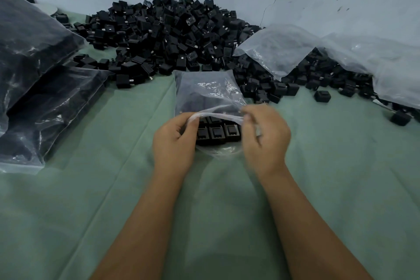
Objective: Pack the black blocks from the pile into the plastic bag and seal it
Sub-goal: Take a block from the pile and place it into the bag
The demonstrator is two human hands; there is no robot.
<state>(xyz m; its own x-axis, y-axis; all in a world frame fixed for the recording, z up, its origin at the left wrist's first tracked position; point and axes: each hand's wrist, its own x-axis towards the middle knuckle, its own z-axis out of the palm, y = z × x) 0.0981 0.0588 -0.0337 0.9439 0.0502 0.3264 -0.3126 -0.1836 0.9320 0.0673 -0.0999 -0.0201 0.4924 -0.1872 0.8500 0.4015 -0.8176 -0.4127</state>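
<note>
Plainly unmarked, with no readable writing, the clear plastic bag (205, 95) lies on the green cloth (341, 166) before the pile of black blocks (168, 34), its open mouth showing rows of blocks, pinched by left hand (173, 143) and right hand (264, 136).
</note>
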